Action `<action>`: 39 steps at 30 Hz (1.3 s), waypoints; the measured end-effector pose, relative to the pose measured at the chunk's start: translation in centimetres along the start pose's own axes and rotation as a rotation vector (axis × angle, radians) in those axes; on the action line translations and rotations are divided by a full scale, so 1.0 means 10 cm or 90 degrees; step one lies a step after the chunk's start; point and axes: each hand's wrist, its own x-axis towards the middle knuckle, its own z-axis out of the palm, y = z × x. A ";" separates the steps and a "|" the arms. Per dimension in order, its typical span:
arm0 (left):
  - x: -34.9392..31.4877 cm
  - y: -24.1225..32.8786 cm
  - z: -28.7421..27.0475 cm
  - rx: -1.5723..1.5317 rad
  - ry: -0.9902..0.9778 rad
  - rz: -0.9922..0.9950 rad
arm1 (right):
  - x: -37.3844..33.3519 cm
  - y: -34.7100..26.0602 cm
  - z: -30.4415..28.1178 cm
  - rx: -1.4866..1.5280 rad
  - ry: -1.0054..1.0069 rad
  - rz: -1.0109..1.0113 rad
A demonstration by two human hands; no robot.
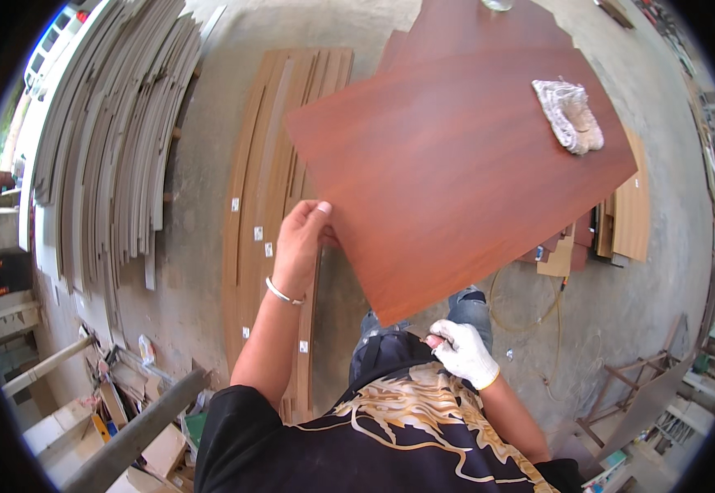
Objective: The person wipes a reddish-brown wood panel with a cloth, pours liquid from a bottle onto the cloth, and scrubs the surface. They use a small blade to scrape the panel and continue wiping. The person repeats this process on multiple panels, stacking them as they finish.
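A large reddish-brown wood panel (456,189) lies tilted in front of me, its near corner pointing toward my lap. My bare left hand (300,238), with a bracelet at the wrist, pinches the panel's left edge, thumb on top and the other fingers below. On the panel's right part rests a crumpled white cloth (569,117). My right hand (464,355) wears a white glove and is held close to my waist, apart from the panel. Its fingers are curled in, with a pink fingertip showing; what they hold, if anything, is hidden.
More reddish-brown sheets (489,29) lie beneath and beyond the panel. Long brown boards (279,164) are on the floor to its left, and a tall stack of grey strips (119,140) stands farther left. A yellowish hose (530,324) curls at right, near a metal frame (632,378).
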 end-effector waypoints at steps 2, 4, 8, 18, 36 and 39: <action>0.27 0.09 -0.02 0.037 0.054 0.044 | -0.02 0.04 -0.08 0.026 -0.001 0.051; 0.49 0.24 -0.02 0.078 0.121 0.088 | -0.03 0.09 -0.18 0.082 0.052 0.028; 1.09 0.23 -0.12 0.086 0.146 0.114 | -0.13 0.15 -0.54 0.129 0.120 0.075; 2.65 1.33 -0.34 0.795 0.320 0.435 | -0.29 0.52 -1.28 0.349 0.309 0.067; 2.35 0.30 3.83 1.026 -0.113 0.588 | -0.42 1.96 -3.53 0.689 0.728 0.013; 2.28 0.26 3.83 0.993 -0.118 0.628 | -0.31 2.03 -3.54 0.799 0.715 0.030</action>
